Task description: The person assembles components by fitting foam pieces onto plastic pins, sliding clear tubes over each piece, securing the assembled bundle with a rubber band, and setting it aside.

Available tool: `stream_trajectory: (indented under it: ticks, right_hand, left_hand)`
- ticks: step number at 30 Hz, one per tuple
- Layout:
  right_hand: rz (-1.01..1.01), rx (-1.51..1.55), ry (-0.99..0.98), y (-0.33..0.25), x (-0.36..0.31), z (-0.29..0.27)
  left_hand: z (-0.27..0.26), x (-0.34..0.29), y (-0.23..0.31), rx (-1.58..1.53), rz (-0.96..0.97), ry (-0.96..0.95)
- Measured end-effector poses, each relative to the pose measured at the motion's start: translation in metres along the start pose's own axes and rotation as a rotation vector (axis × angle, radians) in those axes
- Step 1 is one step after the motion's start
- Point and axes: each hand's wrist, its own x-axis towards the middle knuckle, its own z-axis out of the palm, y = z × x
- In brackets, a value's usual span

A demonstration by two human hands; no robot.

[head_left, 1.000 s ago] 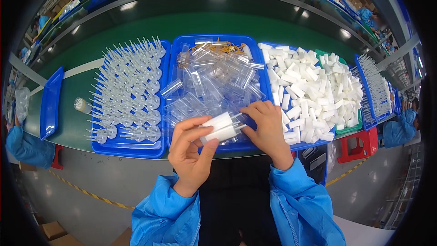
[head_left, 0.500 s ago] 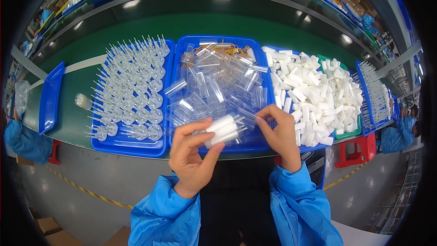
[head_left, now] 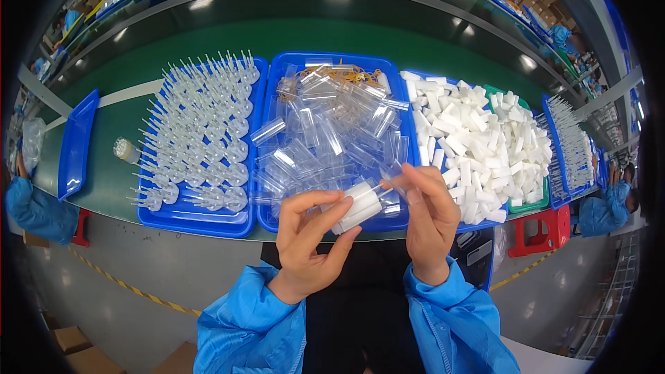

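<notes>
My left hand (head_left: 305, 246) is closed around a small bundle of white cylindrical pieces (head_left: 359, 209), whose thin clear tips poke out at the right end. Close to those tips, my right hand (head_left: 431, 218) pinches a clear plastic sleeve (head_left: 396, 179) between thumb and fingers. Both hands are over the front edge of the middle blue tray (head_left: 265, 216). Clear plastic sleeves (head_left: 312, 128) fill that tray, with tan rubber bands (head_left: 360, 74) at its back. Whether the held sleeve touches the tips is hard to make out.
At left, a blue tray (head_left: 197, 223) carries rows of clear stemmed pieces (head_left: 201, 125). White foam blocks (head_left: 464, 145) heap in the right tray. A cup of small parts (head_left: 125, 151) and a narrow blue tray (head_left: 77, 145) are farther left. A red stool (head_left: 540, 232) stands at right; co-workers sit around.
My left hand has moved right and slightly down with the bundle. My right hand has turned inward, bringing the clear sleeve to the bundle's tips.
</notes>
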Motion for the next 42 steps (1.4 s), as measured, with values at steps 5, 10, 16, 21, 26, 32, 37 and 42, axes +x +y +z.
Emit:
stream_trajectory:
  ticks: [5, 10, 16, 21, 26, 32, 37, 42]
  right_hand:
    - [-0.046, -0.138, 0.012, -0.008, -0.006, 0.003]
    - [-0.068, -0.302, 0.004, -0.014, -0.007, 0.003]
    - [-0.065, -0.225, 0.034, -0.004, -0.012, 0.0]
    - [0.043, 0.35, 0.037, 0.004, -0.014, -0.001]
    - [-0.012, 0.4, -0.012, 0.011, -0.013, -0.003]
    - [0.057, 0.208, -0.003, 0.003, -0.014, -0.011]
    - [0.068, 0.197, 0.036, 0.004, -0.005, -0.012]
    - [0.074, 0.084, 0.101, -0.003, -0.006, -0.009]
  left_hand:
    - [0.004, -0.002, -0.003, -0.014, 0.005, 0.03]
    - [0.007, -0.002, -0.003, 0.022, 0.031, 0.035]
    - [0.009, -0.001, -0.002, 0.107, 0.034, 0.042]
    - [0.007, -0.001, -0.001, 0.203, 0.071, 0.028]
    - [0.007, 0.0, 0.004, -0.02, -0.075, 0.06]
    - [-0.001, -0.005, -0.001, -0.1, -0.188, 0.057]
    - [-0.003, 0.0, 0.001, -0.031, -0.128, 0.052]
    - [-0.002, 0.0, 0.003, -0.017, -0.09, 0.064]
